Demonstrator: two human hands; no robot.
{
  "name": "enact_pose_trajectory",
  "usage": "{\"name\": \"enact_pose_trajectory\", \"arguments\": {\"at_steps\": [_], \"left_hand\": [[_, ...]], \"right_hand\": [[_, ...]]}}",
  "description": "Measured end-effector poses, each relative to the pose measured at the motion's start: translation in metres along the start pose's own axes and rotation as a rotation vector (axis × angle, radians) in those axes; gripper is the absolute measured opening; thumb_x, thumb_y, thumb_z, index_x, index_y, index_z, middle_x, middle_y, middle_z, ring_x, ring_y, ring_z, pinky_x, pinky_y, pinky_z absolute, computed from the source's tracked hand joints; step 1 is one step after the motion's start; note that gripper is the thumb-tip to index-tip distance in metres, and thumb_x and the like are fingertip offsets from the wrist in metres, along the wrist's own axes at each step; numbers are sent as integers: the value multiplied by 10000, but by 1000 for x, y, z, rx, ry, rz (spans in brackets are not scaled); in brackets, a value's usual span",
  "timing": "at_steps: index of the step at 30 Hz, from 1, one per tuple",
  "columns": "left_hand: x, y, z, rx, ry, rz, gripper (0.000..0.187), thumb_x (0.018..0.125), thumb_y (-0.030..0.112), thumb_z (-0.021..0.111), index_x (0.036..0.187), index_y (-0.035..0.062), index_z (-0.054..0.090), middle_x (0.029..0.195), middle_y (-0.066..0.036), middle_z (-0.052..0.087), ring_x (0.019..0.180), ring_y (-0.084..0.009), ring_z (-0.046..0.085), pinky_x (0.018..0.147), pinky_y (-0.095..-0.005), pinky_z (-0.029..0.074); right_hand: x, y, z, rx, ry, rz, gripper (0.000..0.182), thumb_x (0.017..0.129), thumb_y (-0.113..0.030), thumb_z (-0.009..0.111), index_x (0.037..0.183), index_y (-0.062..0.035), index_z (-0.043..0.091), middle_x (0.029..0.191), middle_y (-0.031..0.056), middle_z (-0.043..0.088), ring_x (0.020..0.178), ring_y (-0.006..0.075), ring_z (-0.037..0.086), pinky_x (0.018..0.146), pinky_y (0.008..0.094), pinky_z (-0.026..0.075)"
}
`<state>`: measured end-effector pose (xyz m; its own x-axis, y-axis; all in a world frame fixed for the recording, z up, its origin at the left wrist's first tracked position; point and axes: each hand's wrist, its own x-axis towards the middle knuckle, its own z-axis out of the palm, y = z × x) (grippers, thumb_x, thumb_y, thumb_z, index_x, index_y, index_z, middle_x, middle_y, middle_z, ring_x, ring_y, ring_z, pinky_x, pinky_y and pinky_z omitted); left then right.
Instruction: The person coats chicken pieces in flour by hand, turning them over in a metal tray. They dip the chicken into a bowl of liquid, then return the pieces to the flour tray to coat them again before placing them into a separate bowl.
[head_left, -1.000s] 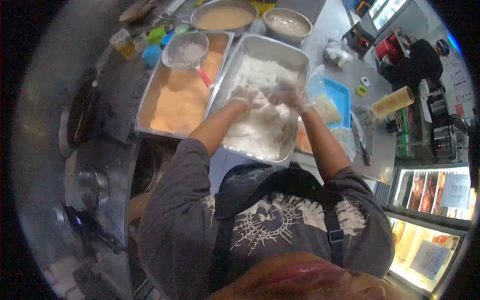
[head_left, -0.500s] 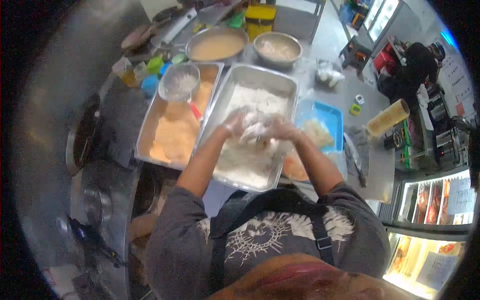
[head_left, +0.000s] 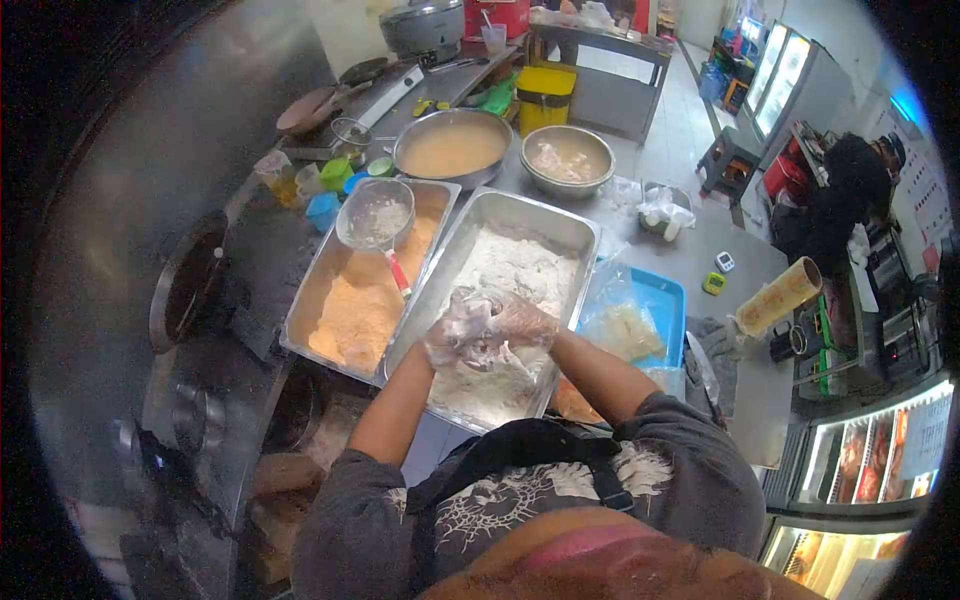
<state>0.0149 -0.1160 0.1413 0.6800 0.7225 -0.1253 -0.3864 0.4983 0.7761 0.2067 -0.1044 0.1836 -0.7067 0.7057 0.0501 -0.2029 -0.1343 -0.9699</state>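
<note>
My left hand (head_left: 452,338) and my right hand (head_left: 518,318) wear clear plastic gloves dusted with white flour. Pressed together, they close around a flour-coated piece (head_left: 487,348), mostly covered by the fingers; its kind cannot be made out. Both are low over a deep metal tray (head_left: 588,235) of white flour (head_left: 520,265). Left of it is a second metal tray (head_left: 300,325) with orange powder (head_left: 352,315). A round sieve with a red handle (head_left: 398,272) rests across that tray, some white clumps in its mesh.
Behind the trays stand a wide bowl of pale liquid (head_left: 455,148) and a metal bowl with pale pieces (head_left: 568,162). To the right are a blue tray (head_left: 672,300) with bagged food, a knife (head_left: 704,375), two timers (head_left: 714,283) and a film roll (head_left: 780,296). Another person (head_left: 840,200) works farther right.
My hands, apart and blurred over the flour before, have come together and nearer my body, closing on the coated piece. The view has tilted up, showing more of the room behind.
</note>
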Motion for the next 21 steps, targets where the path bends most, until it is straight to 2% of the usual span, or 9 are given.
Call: {"name": "enact_pose_trajectory", "arguments": {"at_steps": [1,2,5,9,10,13,17,18,21], "left_hand": [[-4,3,5,-242,4,-57,366,964,321,497,1236,81,542,1122,-95,600,965,-157,613,784,-312,536],[1,6,10,443,231,41,388,960,311,526,1277,86,514,1137,-90,598,926,-173,625,756,-297,555],[2,-25,-16,151,281,153,394,895,171,638,1264,75,537,1111,-66,612,877,-127,624,709,-251,545],[-22,21,26,537,514,-64,398,862,182,662,1231,67,568,993,-40,641,824,-96,617,659,-238,517],[-19,16,-3,984,530,-212,381,824,213,675,1178,90,609,982,-86,667,856,-185,651,705,-310,532],[-15,-10,-43,1874,527,8,347,775,235,721,1063,58,644,1026,-173,660,907,-263,639,823,-399,512],[-17,26,6,1732,419,-115,505,699,189,747,1182,143,608,1124,-194,621,1045,-352,595,910,-411,476],[-10,13,-17,1882,242,146,491,694,162,766,1157,114,614,1171,-165,613,1093,-294,587,916,-384,473],[0,14,-6,1305,253,146,477,698,146,783,1132,79,596,1156,-115,608,1051,-227,588,903,-345,472]], "right_hand": [[-1,-4,3,47,15,-27,367,752,-117,670,1103,-33,603,969,45,637,852,112,591,721,262,495],[2,2,4,234,-42,-101,338,761,-84,648,1090,-16,603,959,37,633,824,105,587,687,254,488],[1,9,-5,29,9,-81,324,769,-67,629,1088,-11,607,971,40,636,837,110,588,706,259,492],[1,-13,-1,-526,160,7,387,681,-69,712,1058,-37,628,892,58,657,810,135,602,714,302,501],[0,-21,-1,-593,171,17,425,647,-79,747,1056,-51,634,868,64,665,791,145,612,708,326,505],[1,-11,-20,-955,-71,-172,488,608,-89,760,1079,-68,635,862,84,674,753,176,621,702,341,506],[-9,-18,-1,-1017,-354,143,517,600,-124,762,1105,-134,654,844,123,670,731,228,627,706,351,501],[-9,-16,2,-1085,-391,115,503,608,-144,768,1099,-161,663,866,131,673,756,248,641,729,367,506],[-10,15,6,-1020,-277,-112,492,613,-154,777,1093,-166,667,883,123,681,776,252,647,748,368,506]]}}
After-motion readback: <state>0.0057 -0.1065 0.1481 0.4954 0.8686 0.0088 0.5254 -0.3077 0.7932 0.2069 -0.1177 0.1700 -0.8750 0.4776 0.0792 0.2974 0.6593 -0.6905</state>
